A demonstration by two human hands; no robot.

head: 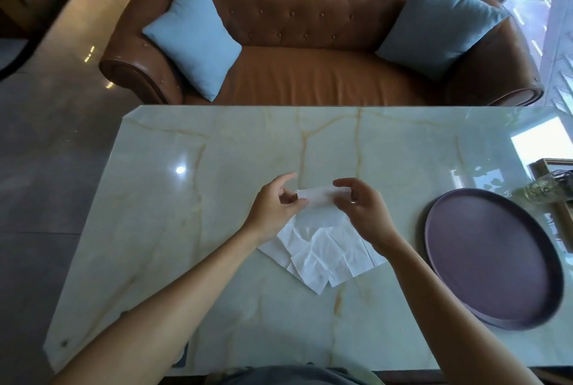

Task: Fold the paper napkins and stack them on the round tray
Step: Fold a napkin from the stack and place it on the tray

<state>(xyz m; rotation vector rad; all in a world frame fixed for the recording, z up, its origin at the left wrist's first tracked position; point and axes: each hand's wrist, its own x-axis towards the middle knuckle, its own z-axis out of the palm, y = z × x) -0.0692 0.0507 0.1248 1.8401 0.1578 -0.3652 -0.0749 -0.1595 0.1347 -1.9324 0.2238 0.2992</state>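
Observation:
Both hands hold one white paper napkin (317, 198) just above the marble table (192, 229). My left hand (276, 209) pinches its left edge and my right hand (362, 209) pinches its right edge, so the top edge is stretched between them. Under the hands, several loose white napkins (322, 256) lie overlapping on the table. The round dark purple tray (486, 263) sits at the right side of the table with nothing on it.
A glass vessel (542, 192) and a wooden frame (555, 164) stand at the table's far right, behind the tray. A brown leather sofa (310, 74) with two blue cushions stands beyond the table's far edge.

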